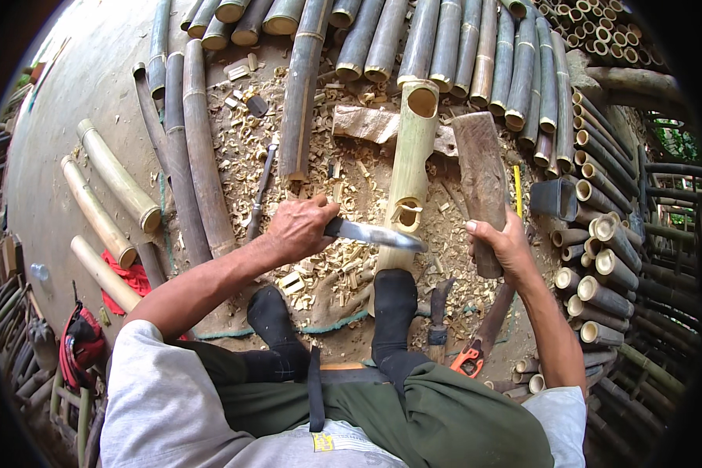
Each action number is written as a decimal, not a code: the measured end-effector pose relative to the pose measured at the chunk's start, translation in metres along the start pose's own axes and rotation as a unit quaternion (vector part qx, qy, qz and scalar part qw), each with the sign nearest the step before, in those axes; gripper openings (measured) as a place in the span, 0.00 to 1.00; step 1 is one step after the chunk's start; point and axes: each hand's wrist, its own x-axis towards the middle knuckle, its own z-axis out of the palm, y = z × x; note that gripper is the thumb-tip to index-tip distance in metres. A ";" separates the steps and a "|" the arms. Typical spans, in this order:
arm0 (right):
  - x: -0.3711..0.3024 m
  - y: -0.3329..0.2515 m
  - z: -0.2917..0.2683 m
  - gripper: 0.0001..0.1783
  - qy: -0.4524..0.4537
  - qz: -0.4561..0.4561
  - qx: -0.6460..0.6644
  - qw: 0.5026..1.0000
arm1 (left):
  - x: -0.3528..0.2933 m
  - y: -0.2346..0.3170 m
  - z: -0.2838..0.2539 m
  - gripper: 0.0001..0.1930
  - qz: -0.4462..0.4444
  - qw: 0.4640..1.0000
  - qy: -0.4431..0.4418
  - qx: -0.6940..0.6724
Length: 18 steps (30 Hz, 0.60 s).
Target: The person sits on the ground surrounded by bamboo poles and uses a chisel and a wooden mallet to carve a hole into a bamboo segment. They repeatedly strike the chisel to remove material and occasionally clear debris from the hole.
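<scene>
My left hand [303, 226] is closed round a chisel [374, 235] with a shiny steel blade. The blade points right and crosses over a peeled, pale bamboo pole [408, 181], just below a cut opening that has a raised chip at its edge. Another rounded opening shows at the pole's far end. On the right, my right hand [501, 242] grips a rough wooden mallet block [482, 179] near its lower end, held up beside the pole. My sock-covered foot [395, 304] presses on the pole's near end. Whether the blade touches the bamboo I cannot tell.
A split log [366, 125] lies under the pole's far part. Wood chips [320, 273] cover the ground. An orange-handled saw [469, 359], a knife [439, 312], a long metal tool [264, 191] and a black container [554, 199] lie around. Bamboo poles [199, 148] line the sides and back.
</scene>
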 end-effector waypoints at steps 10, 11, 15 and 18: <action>0.001 -0.007 0.010 0.40 -0.067 -0.156 -0.379 0.910 | -0.003 -0.011 -0.013 0.07 -0.028 0.999 -0.032 0.012; -0.001 -0.005 0.009 0.40 -0.087 -0.234 -0.425 0.870 | -0.003 -0.011 -0.014 0.07 -0.033 0.999 -0.041 0.013; -0.010 0.000 0.014 0.41 -0.169 -0.415 -0.537 0.714 | -0.004 -0.013 -0.013 0.06 -0.026 0.999 -0.030 0.019; -0.022 -0.013 0.027 0.42 -0.219 -0.443 -0.555 0.669 | -0.008 -0.010 -0.013 0.07 -0.025 0.999 -0.019 0.018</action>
